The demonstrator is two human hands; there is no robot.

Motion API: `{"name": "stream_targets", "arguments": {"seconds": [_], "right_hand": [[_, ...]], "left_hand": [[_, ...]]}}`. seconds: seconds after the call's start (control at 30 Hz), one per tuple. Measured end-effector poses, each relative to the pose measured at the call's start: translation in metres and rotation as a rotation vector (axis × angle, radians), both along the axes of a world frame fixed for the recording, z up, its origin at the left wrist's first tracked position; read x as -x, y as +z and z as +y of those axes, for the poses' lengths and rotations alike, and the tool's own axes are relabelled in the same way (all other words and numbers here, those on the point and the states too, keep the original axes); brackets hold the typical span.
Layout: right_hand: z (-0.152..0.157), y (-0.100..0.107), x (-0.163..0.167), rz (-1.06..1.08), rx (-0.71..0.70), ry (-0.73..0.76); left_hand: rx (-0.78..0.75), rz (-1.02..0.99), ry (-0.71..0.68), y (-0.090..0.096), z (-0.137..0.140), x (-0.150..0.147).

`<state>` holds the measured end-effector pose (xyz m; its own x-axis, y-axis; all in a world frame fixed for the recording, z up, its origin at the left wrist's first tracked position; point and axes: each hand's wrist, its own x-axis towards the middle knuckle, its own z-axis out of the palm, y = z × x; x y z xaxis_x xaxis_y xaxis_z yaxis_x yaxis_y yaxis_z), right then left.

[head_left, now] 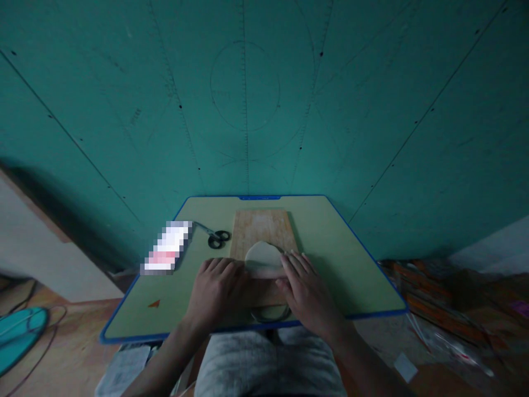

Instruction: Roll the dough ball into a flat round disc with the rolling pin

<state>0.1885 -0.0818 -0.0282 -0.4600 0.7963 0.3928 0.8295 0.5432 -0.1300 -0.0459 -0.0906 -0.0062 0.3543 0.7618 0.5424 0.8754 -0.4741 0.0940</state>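
A pale, flat, rounded sheet of what looks like dough (264,257) lies on a wooden cutting board (261,223), its near edge thicker and straighter. My left hand (215,286) is closed at the left end of that edge; its fingertips are hidden behind the knuckles. On the right side, my right hand (305,288) lays its fingers over the sheet's edge, with the thumb on the near side. Whether anything lies under or inside the near edge, I cannot make out. A dark loop-shaped handle (270,315) shows at the board's near end.
Scissors (215,237) with black handles lie left of the board, beside a pixelated bright rectangle (167,249). A small orange triangle (154,304) is nearer. The blue-edged table (351,275) meets a green wall (264,110). Clutter (438,309) lies to the right.
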Motion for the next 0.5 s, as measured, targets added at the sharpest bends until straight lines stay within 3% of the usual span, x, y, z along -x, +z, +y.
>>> {"name": "stream_targets", "arguments": {"seconds": [0.3, 0.5], "right_hand": [[0.044, 0.023, 0.010, -0.033, 0.222, -0.261], [0.053, 0.041, 0.014, -0.122, 0.233, -0.242]], "left_hand": [[0.238, -0.094, 0.201, 0.016, 0.033, -0.008], [0.308, 0.167, 0.236, 0.016, 0.049, -0.014]]}}
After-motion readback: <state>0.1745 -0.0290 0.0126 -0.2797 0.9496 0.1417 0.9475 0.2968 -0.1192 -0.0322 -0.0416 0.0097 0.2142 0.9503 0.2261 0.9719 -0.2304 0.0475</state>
